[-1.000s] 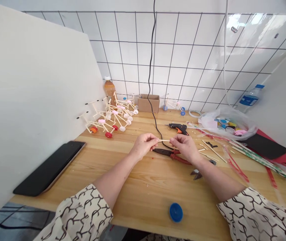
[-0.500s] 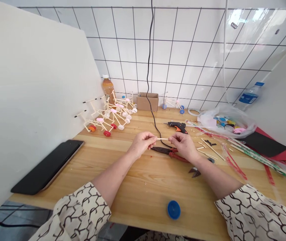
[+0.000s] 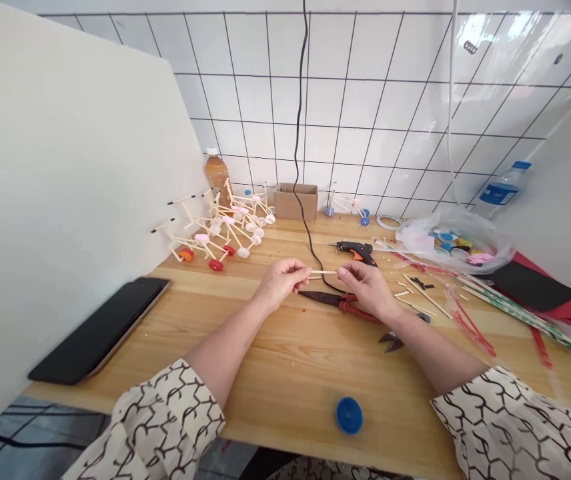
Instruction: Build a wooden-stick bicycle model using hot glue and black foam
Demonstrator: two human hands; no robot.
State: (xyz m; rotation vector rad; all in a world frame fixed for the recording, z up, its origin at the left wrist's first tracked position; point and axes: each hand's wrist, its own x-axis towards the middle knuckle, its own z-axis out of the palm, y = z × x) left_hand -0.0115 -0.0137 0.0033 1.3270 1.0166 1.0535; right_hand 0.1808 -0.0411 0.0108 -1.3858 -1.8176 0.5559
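Observation:
A short, thin wooden stick (image 3: 324, 272) spans the gap between my two hands, roughly level. My left hand (image 3: 283, 283) pinches its left end between thumb and fingers. The right end is in the closed fingertips of my right hand (image 3: 367, 288). Just below the hands lie red-handled pliers (image 3: 338, 299), partly hidden under my right hand. Dark cutters (image 3: 391, 341) rest beneath my right forearm. A black glue gun (image 3: 357, 251) is behind my right hand. A blue cap (image 3: 349, 415) lies near the table's front edge.
Stick models with cap wheels (image 3: 228, 220) stand at the back left, beside an amber bottle (image 3: 218, 175). A cardboard box (image 3: 296, 202) is by the wall. On the right are a plastic bag of caps (image 3: 453, 243) and loose sticks (image 3: 428, 297). A black tablet (image 3: 100, 330) lies left.
The view has shifted slightly. Both hands still hold the stick, and a second thin stick-like line now shows just below it.

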